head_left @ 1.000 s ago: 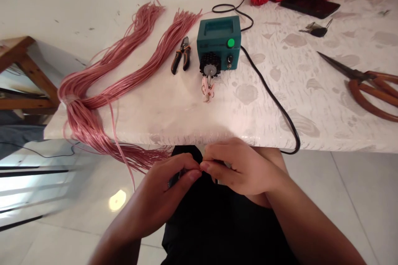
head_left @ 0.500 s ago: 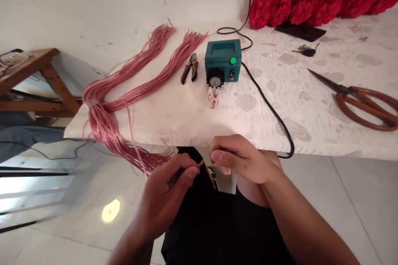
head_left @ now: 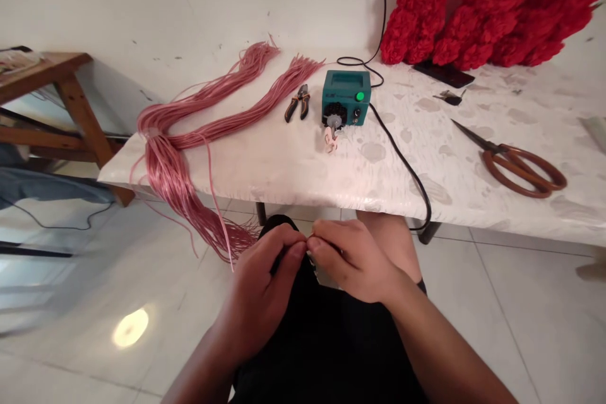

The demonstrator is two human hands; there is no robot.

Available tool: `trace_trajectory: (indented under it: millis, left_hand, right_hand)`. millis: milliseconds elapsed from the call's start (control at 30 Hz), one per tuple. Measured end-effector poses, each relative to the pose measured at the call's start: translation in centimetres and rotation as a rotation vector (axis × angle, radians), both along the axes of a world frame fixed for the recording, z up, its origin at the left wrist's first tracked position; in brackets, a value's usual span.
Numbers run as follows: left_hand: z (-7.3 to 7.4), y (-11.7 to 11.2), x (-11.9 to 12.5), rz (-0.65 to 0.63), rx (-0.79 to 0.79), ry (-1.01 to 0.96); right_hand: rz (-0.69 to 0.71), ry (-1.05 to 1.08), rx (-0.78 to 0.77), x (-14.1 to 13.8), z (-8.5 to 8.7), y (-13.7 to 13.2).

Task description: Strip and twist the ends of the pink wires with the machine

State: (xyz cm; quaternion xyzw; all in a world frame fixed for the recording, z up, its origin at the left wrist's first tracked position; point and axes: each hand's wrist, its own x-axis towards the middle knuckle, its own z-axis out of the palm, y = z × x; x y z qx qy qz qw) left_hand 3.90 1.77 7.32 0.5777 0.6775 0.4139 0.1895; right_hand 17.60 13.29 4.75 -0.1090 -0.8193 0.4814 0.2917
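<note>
My left hand [head_left: 265, 287] and my right hand [head_left: 353, 259] meet fingertip to fingertip over my lap, below the table's front edge. Both are pinched shut on something small and thin; what it is I cannot make out. A big bundle of pink cords [head_left: 189, 139] lies on the table's left part and hangs off its edge close to my left hand. Farther back on the table [head_left: 293, 167] stands a small teal machine [head_left: 345, 98] with a green button and a black toothed wheel. A small pink piece [head_left: 330, 139] lies in front of that wheel.
Orange-handled pliers [head_left: 297, 102] lie left of the machine. Its black cable [head_left: 407, 161] runs over the table's front edge. Large scissors [head_left: 514, 158] lie at the right. Red pompoms [head_left: 473, 6], a dark phone [head_left: 442, 74] and keys [head_left: 449, 98] sit at the back. A wooden bench [head_left: 57, 101] stands left.
My hands parted briefly, the left showing a thin orange-tipped strand, and have now come together again. The view has pulled back and up from the table.
</note>
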Motion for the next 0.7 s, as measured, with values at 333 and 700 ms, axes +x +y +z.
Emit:
trace_trajectory:
  millis: [333, 700]
  left_hand:
    - [-0.8, -2.0, 0.1, -0.063, -0.071, 0.083]
    - [-1.8, -0.9, 0.5, -0.112, -0.124, 0.243]
  right_hand:
    - [-0.056, 0.085, -0.029, 0.5, -3.0, -2.0]
    - [0.033, 0.02, -0.182, 1.1, -5.1, -1.1]
